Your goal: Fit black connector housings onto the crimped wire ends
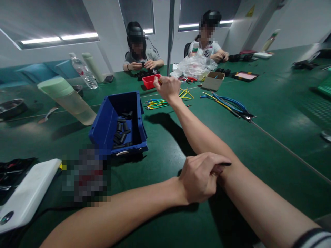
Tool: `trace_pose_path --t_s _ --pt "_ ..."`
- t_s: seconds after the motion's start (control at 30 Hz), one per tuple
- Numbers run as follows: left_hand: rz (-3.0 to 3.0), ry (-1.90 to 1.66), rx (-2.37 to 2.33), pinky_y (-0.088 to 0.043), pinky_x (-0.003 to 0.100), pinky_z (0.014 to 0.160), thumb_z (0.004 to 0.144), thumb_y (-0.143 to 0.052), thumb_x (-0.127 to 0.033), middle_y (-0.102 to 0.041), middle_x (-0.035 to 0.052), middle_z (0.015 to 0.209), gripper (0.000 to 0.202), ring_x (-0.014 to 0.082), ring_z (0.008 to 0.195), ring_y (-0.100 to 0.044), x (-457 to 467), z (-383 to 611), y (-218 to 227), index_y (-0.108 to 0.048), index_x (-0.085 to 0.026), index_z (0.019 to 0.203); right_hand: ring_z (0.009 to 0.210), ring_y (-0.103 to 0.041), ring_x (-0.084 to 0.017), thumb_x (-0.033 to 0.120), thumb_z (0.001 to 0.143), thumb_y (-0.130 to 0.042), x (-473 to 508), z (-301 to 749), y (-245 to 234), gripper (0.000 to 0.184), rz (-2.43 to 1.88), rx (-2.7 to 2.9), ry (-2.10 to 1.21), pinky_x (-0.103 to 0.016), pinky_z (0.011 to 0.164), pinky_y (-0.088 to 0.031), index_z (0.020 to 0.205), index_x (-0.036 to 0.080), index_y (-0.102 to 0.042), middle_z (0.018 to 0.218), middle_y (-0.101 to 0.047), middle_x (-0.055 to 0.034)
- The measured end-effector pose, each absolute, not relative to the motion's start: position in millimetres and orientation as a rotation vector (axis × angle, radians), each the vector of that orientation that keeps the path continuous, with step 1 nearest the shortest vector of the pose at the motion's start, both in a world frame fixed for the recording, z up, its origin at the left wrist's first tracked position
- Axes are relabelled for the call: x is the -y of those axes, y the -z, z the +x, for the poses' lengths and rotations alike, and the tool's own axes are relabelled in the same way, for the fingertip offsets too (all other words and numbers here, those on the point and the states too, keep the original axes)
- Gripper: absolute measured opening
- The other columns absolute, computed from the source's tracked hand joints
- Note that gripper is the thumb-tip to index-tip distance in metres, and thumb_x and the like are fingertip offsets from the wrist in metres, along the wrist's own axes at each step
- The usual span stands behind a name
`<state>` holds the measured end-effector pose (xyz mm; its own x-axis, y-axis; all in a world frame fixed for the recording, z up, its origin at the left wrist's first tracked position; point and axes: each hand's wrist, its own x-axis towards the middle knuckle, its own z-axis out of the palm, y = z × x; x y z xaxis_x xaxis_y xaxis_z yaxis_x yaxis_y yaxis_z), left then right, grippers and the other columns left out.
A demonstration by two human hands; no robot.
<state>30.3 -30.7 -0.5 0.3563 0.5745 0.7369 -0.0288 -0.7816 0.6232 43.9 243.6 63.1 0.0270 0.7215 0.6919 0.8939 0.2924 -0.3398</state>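
Observation:
My left hand (199, 177) is closed near my right forearm, a small black piece (226, 164) poking out from between its fingers. My right arm reaches forward over the table. At its end, my right hand (169, 86) is closed beside a red tray (149, 82), with a bit of something yellowish at the fingertips, too small to name. Beneath that hand lies a bundle of green, yellow and blue cables (157, 103). Left of my hands stands a blue bin (141, 134) with several short black sleeves (123, 138) inside.
A second cable bundle (230, 105) lies to the right, near a cardboard box (213, 81). A green-lidded bottle (69, 101) and a white device (31, 193) are on the left. Two people (144, 57) sit across the table, near a plastic bag (195, 65).

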Motion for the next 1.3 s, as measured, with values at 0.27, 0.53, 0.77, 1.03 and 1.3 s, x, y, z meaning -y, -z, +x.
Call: trace_pose_path --t_s 0.27,0.53,0.77,1.03,1.3 --pt "2.069 -1.376 -0.556 -0.057 0.028 0.078 0.092 -0.043 -0.018 -0.069 0.0081 0.093 0.023 0.0162 0.085 -0.068 30.5 28.5 -8.3 -0.053 -0.015 0.112 0.086 -0.066 -0.028 0.050 0.094 -0.036 -245.4 43.3 -6.4 0.052 -1.753 1.845 0.178 -0.036 0.075 -0.045 0.091 0.013 -0.073 0.090 -0.071 -0.0186" --pt "1.990 -1.385 -0.558 -0.056 0.027 0.074 0.091 -0.041 -0.015 -0.068 0.0078 0.093 0.026 0.0138 0.077 -0.066 30.0 27.8 -8.4 -0.055 -0.014 0.113 0.089 -0.066 -0.029 0.048 0.095 -0.035 -249.9 47.7 -5.0 0.047 -1.751 1.903 0.110 -0.037 0.077 -0.045 0.098 0.016 -0.069 0.095 -0.071 -0.0170" --pt "1.719 -1.358 -0.790 -0.051 0.025 0.065 0.097 -0.036 -0.026 -0.064 0.0056 0.087 0.027 0.0113 0.066 -0.059 22.4 28.5 -6.3 -0.056 -0.016 0.113 0.090 -0.065 -0.028 0.038 0.098 -0.030 -235.0 46.4 -7.5 0.042 -1.727 1.939 0.097 -0.035 0.079 -0.042 0.106 0.017 -0.065 0.098 -0.071 -0.0161" --pt "1.210 -1.378 -0.940 -0.038 0.017 0.050 0.094 -0.041 -0.027 -0.053 -0.0018 0.076 0.016 0.0061 0.053 -0.045 7.9 31.1 -6.4 -0.053 -0.018 0.099 0.087 -0.065 -0.028 0.041 0.093 -0.038 -203.5 50.5 -11.3 0.038 -1.661 2.148 0.185 -0.033 0.073 -0.041 0.101 0.020 -0.069 0.092 -0.072 -0.0134" --pt "1.141 -1.473 -1.046 -0.032 0.016 0.042 0.094 -0.041 -0.036 -0.049 -0.0026 0.070 0.025 0.0057 0.049 -0.042 -11.7 16.2 -6.1 -0.057 -0.017 0.095 0.084 -0.066 -0.027 0.040 0.093 -0.039 -148.9 71.6 -16.4 0.037 -1.695 2.275 0.222 -0.033 0.068 -0.040 0.101 0.022 -0.070 0.091 -0.073 -0.0123"
